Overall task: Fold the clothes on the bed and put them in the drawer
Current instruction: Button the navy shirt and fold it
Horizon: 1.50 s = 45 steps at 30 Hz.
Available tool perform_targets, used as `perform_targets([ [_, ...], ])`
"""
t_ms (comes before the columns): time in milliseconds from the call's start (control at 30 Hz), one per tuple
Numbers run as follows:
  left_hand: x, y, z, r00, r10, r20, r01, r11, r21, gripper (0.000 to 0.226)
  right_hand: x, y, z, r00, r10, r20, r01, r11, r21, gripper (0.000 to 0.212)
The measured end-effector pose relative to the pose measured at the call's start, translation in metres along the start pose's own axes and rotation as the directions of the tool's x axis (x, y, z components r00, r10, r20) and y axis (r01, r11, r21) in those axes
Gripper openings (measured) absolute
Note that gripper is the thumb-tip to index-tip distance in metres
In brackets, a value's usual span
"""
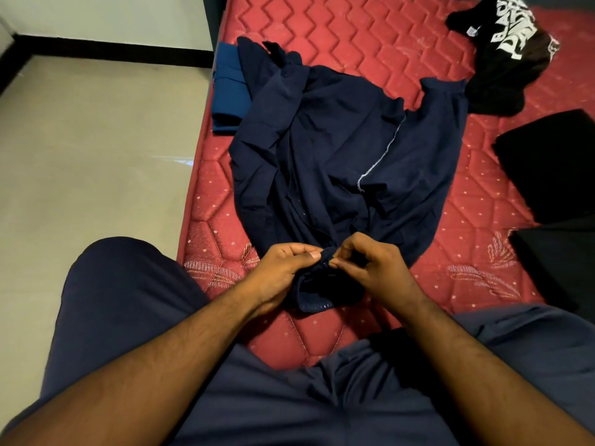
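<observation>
A dark navy garment (338, 156) lies spread and crumpled on the red quilted mattress (370, 43), with a white-stitched seam showing. Its near edge is bunched up between my hands. My left hand (283, 272) pinches that edge with thumb and curled fingers. My right hand (370, 265) pinches the same edge just beside it, fingertips almost touching the left thumb. A folded blue cloth (227, 91) sits at the mattress's left edge, partly under the navy garment. A crumpled black shirt with white lettering (505, 43) lies at the far right.
Two folded black pieces lie at the right edge of the bed, one further away (547, 162) and one nearer (560, 265). Pale tiled floor (96, 156) runs along the bed's left side. My legs in navy shorts (289, 397) fill the foreground. No drawer is in view.
</observation>
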State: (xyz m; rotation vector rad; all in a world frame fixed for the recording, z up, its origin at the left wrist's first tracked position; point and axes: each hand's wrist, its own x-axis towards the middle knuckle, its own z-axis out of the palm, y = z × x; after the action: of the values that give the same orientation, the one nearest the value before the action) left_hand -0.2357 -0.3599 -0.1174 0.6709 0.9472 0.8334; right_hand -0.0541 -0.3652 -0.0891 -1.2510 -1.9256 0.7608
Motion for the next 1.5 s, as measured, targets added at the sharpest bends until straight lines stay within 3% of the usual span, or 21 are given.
perform_targets([
  [233, -0.003, 0.001, -0.002, 0.999, 0.031, 0.028, -0.034, 0.993, 0.115, 0.014, 0.003, 0.003, -0.001, 1.0, 0.005, 0.023, -0.005, 1.0, -0.014, 0.029],
  [333, -0.004, 0.002, 0.0, 0.997, 0.069, 0.029, -0.073, 0.984, 0.16, 0.014, 0.004, 0.01, 0.0, 0.999, 0.041, 0.021, -0.042, 0.998, 0.046, 0.044],
  [533, -0.006, 0.002, -0.001, 0.994, 0.105, 0.015, -0.107, 0.982, 0.156, 0.016, 0.006, 0.019, -0.001, 0.998, 0.054, 0.029, -0.053, 0.998, -0.037, 0.015],
  [667, -0.007, -0.001, 0.004, 0.989, 0.139, -0.042, -0.131, 0.98, 0.151, 0.016, 0.005, 0.024, 0.004, 0.993, -0.113, 0.036, 0.118, 0.977, -0.179, 0.021],
  [800, -0.004, -0.001, 0.005, 0.992, 0.086, -0.087, -0.079, 0.993, 0.082, 0.018, 0.003, 0.018, 0.01, 0.988, -0.134, 0.071, 0.151, 0.897, -0.415, 0.023],
  [933, -0.004, 0.003, 0.004, 0.999, 0.024, -0.03, -0.023, 0.999, 0.025, 0.023, 0.003, 0.007, 0.014, 0.973, -0.188, 0.137, 0.232, 0.794, -0.562, 0.015],
  [1067, -0.008, 0.007, 0.006, 0.998, -0.018, 0.057, 0.008, 0.985, 0.171, 0.023, 0.001, 0.003, 0.017, 0.962, -0.228, 0.15, 0.272, 0.742, -0.613, 0.01],
  [1133, -0.008, 0.008, 0.003, 0.996, -0.057, 0.062, 0.038, 0.962, 0.272, 0.013, 0.003, 0.004, 0.019, 0.952, -0.253, 0.17, 0.304, 0.74, -0.6, 0.011],
  [1200, -0.008, 0.006, -0.008, 0.998, -0.05, 0.044, 0.029, 0.922, 0.386, 0.023, 0.007, 0.008, 0.017, 0.951, -0.243, 0.191, 0.309, 0.783, -0.54, 0.022],
  [1300, -0.02, 0.006, -0.022, 0.996, 0.016, 0.09, -0.07, 0.772, 0.632, 0.031, 0.007, 0.014, 0.002, 0.978, -0.132, 0.161, 0.183, 0.914, -0.362, 0.028],
  [1400, -0.033, 0.009, -0.022, 0.988, 0.062, 0.141, -0.148, 0.645, 0.75, 0.025, 0.01, 0.024, -0.012, 0.987, -0.048, 0.15, 0.098, 0.933, -0.346, 0.017],
  [1467, -0.03, 0.012, -0.016, 0.993, 0.113, 0.046, -0.107, 0.624, 0.774, 0.015, 0.012, 0.03, -0.014, 0.974, 0.003, 0.228, 0.084, 0.925, -0.37, 0.014],
  [1500, -0.022, 0.014, -0.014, 0.989, 0.145, -0.028, -0.06, 0.571, 0.818, 0.023, 0.013, 0.033, -0.013, 0.96, 0.029, 0.277, 0.082, 0.921, -0.38, 0.017],
])
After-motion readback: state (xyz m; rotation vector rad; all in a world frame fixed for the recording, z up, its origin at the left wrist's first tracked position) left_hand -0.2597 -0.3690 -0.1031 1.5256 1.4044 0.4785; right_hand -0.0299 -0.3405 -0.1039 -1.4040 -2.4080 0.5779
